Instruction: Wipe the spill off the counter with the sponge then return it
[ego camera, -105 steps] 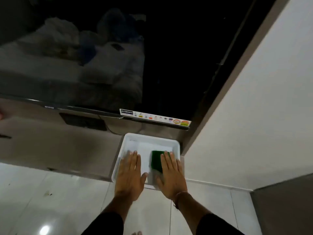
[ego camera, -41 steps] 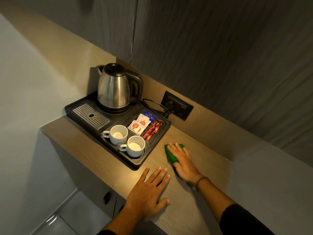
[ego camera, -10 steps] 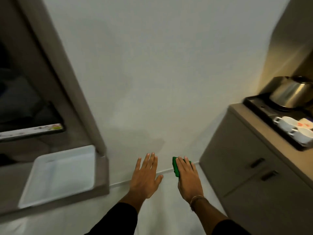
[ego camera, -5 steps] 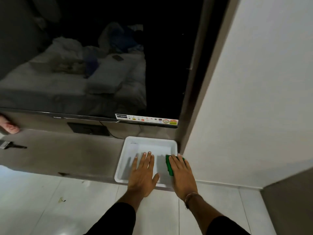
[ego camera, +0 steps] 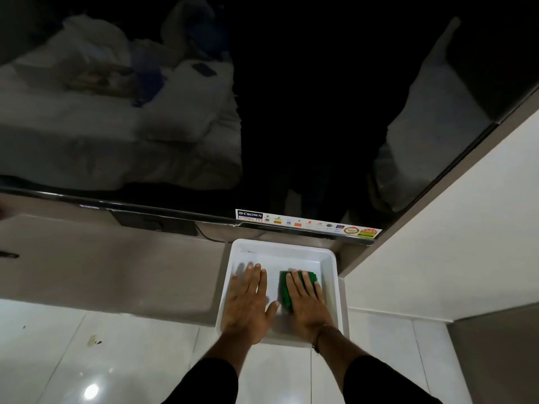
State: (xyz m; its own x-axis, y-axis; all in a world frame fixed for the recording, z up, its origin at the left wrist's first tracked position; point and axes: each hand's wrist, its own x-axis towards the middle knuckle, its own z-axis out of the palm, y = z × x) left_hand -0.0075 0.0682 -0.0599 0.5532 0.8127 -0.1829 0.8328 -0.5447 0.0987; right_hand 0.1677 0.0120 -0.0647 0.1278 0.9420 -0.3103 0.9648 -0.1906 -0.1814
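Note:
A white plastic tray (ego camera: 333, 272) sits on the right end of a grey-brown shelf (ego camera: 102, 272) under a television. A green sponge (ego camera: 284, 291) lies on the tray floor, right of the middle. My right hand (ego camera: 306, 306) rests palm-down on top of the sponge with fingers stretched forward, covering most of it; only its left edge and far corner show. My left hand (ego camera: 248, 304) lies flat on the tray floor just left of the sponge, fingers apart, holding nothing.
A large dark television (ego camera: 204, 112) hangs right above the shelf, its lower edge close to the tray's far rim. A black socket plate (ego camera: 154, 224) sits under it. A white wall (ego camera: 437, 228) stands just right of the tray. Glossy white floor tiles (ego camera: 87, 360) lie below.
Both hands have moved forward into the tray. The sponge, held on edge above the tray's near rim half a second ago, now lies flat on the tray floor under my right hand.

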